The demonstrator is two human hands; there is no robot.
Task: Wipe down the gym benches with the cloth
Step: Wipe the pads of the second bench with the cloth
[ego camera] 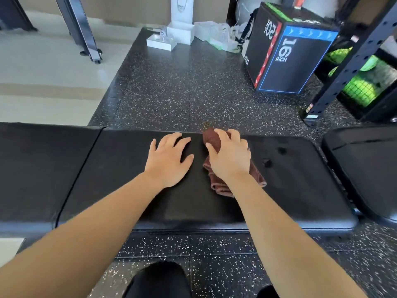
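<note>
A black padded gym bench (129,190) runs across the view in front of me. On its middle pad lies a brown cloth (217,183), bunched and folded. My right hand (231,157) lies on top of the cloth, its fingers curled over the cloth's far end near the bench's back edge. My left hand (169,160) rests flat on the pad just left of the cloth, fingers spread. Two small dark spots (267,162) mark the pad to the right of the cloth.
A second black bench pad (365,164) stands at the right. Behind the bench lie speckled rubber floor (193,87), a black plyo box marked 16 INCH (287,59), a black steel rack (352,61), white boxes (171,37) and a rolling frame leg (86,33).
</note>
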